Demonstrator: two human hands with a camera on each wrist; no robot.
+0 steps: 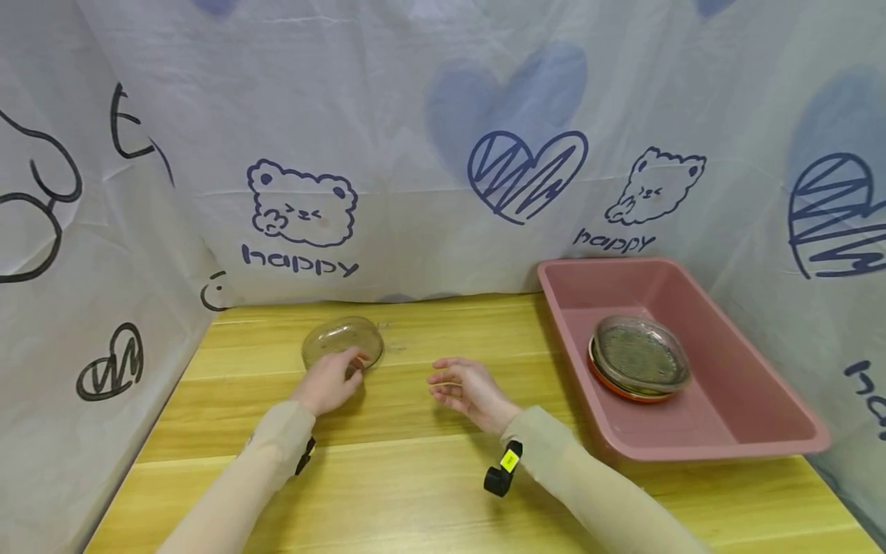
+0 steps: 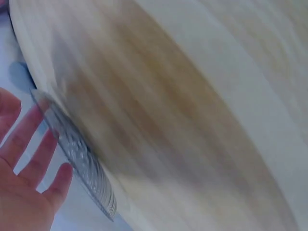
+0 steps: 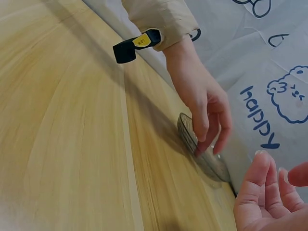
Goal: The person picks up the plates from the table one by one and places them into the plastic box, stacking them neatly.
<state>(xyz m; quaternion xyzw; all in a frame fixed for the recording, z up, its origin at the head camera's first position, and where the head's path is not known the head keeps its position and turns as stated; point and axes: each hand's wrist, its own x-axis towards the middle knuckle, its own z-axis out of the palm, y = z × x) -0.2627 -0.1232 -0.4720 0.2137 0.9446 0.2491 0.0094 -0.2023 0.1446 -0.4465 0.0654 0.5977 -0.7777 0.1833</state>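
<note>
A clear glass plate (image 1: 339, 335) lies at the back left of the wooden table, and my left hand (image 1: 328, 383) reaches over its near right edge. In the left wrist view the fingers of that hand (image 2: 26, 178) are spread along the rim of the ridged plate (image 2: 82, 149). Seen from the right wrist, the left hand's fingertips point down into the plate (image 3: 214, 166). My right hand (image 1: 479, 394) hovers over the middle of the table, fingers loosely bent and holding nothing.
At the right stands a pink plastic tub (image 1: 747, 419). Inside it is a stack topped by a glass plate (image 1: 640, 352), with an orange-edged dish (image 1: 623, 390) beneath. A printed cloth (image 1: 415, 231) closes off the table's back and sides.
</note>
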